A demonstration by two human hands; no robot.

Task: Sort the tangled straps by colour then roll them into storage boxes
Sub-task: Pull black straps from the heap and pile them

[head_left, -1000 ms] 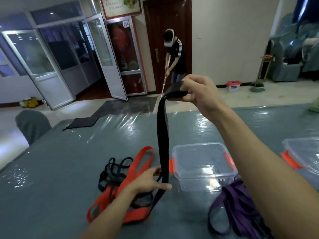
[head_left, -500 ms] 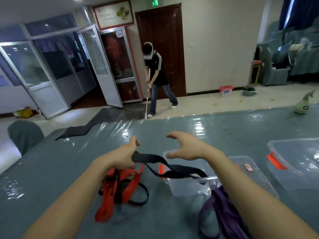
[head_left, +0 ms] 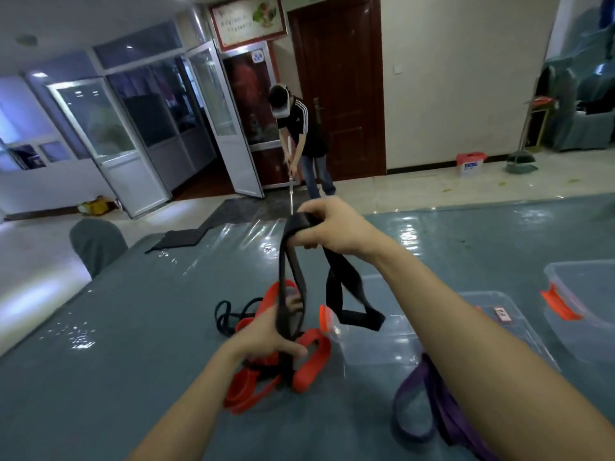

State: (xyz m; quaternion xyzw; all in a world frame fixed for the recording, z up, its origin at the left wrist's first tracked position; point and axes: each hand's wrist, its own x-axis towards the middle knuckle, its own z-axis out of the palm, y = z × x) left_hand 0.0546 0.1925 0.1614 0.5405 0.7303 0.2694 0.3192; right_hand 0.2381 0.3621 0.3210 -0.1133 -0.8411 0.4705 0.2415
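My right hand (head_left: pixel 336 227) is raised above the table and grips the top of a black strap (head_left: pixel 293 281). The strap hangs down in loops, one end dangling over a clear storage box (head_left: pixel 442 331) with orange clips. My left hand (head_left: pixel 269 334) holds the lower part of that black strap just above a pile of red straps (head_left: pixel 309 364) tangled with thinner black straps (head_left: pixel 226 317). Purple straps (head_left: pixel 432 407) lie in a heap near the table's front, under my right forearm.
A second clear box (head_left: pixel 592 304) with an orange clip stands at the right edge. The table (head_left: pixel 133 327) has a shiny grey-blue plastic cover. A covered chair (head_left: pixel 96 244) stands at the far left corner. Beyond the table a person (head_left: pixel 303 141) sweeps the floor by a brown door.
My right hand has closed on the black strap and lifted it up from box height. My left hand has dropped lower, down to the red pile, still on the strap.
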